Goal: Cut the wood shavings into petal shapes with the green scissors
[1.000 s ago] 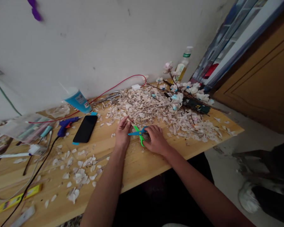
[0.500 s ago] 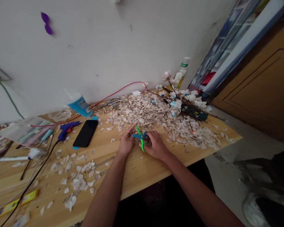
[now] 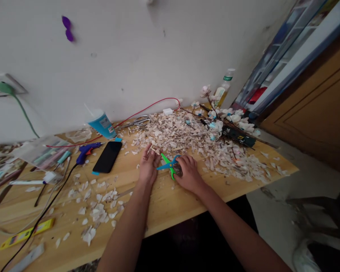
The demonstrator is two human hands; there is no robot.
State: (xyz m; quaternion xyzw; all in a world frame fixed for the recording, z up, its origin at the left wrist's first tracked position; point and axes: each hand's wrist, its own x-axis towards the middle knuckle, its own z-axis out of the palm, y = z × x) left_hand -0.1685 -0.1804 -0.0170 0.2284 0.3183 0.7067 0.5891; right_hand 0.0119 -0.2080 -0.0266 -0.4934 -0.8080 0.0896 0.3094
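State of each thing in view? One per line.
Left hand, pinching a pale scrap
Right hand, gripping the green-and-blue scissors
Green-and-blue scissors, blades open
Phone, screen dark
Cup, straw in
Bottle, capped, partly filled
Glue gun, lying on its side
Green plug, in wall outlet
Metal scissors, lying down, blades unclear

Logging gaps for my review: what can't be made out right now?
Head view: what the pale piece is; too small, partly behind the left hand.
Head view: handles of the scissors; partly behind the right hand.
Head view: label on the bottle; print too small.
Head view: white bar; cut by bottom edge.
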